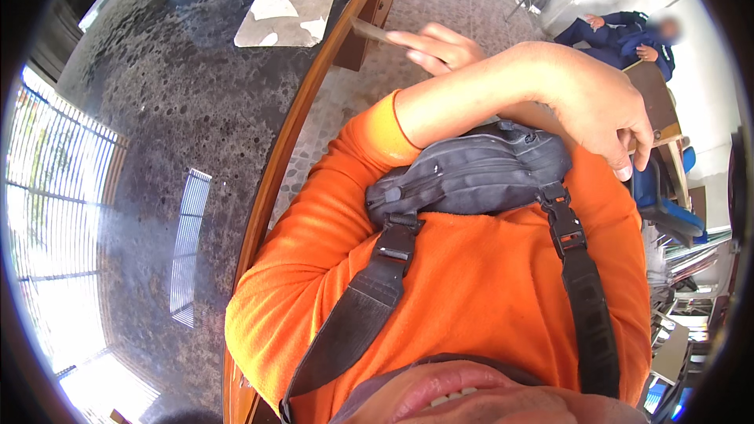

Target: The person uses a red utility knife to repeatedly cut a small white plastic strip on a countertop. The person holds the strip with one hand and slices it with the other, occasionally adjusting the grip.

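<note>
My arms cross in front of my chest in orange sleeves. My left hand (607,118) hangs with loosely bent fingers beside my right arm, nothing visible in it. Beyond the left forearm, my right hand (439,50) pinches a thin, flat, blade-like tool (370,30), blurred, its tip over the table's wooden edge. A worn grey rectangular sheet (288,15) with white patches lies on the table just left of that tip. Against my chest sits a black zipped bag (471,171), partly behind the left forearm, with buckled black straps (353,318).
The dark, stained glossy tabletop (224,100) reflects window light; its wooden edge (277,153) runs along my left side. A seated person (618,35) in dark blue is at the far right. Blue chairs (665,212) and a wooden desk (654,100) stand to the right.
</note>
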